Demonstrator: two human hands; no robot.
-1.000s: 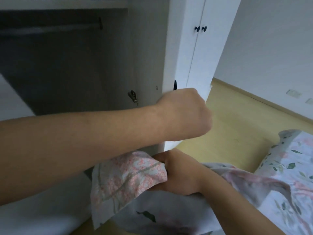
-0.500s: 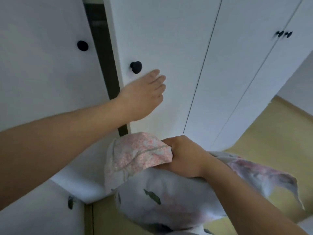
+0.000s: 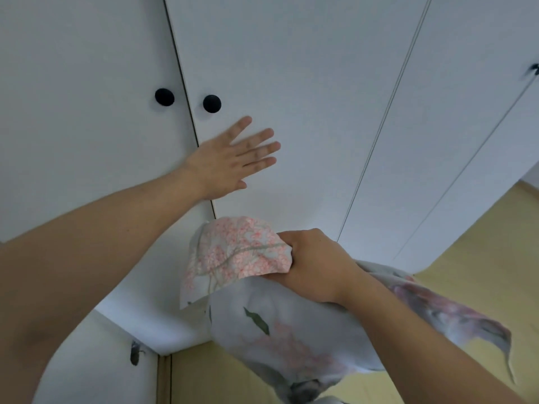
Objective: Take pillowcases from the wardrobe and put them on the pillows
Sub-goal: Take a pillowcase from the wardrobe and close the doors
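Note:
A white wardrobe point(image 3: 306, 83) fills the upper view, its two near doors shut with black round knobs point(image 3: 212, 103) side by side. My left hand point(image 3: 230, 161) lies flat with spread fingers against the right-hand door, just below the knobs, holding nothing. My right hand point(image 3: 315, 265) is lower and nearer, shut on a bundle of floral pillowcases point(image 3: 239, 255): a pink blossom print folds over the top, and white cloth with green leaves hangs below and trails to the right.
More white wardrobe doors run to the right, with another knob point(image 3: 534, 70) at the far edge. Yellow wooden floor point(image 3: 478, 252) shows at lower right. A small metal catch point(image 3: 135, 352) sits on a low white panel at lower left.
The open wardrobe door has swung shut under my left hand, which went from a fist on the door edge to a flat palm. The right hand has kept hold of the pillowcases.

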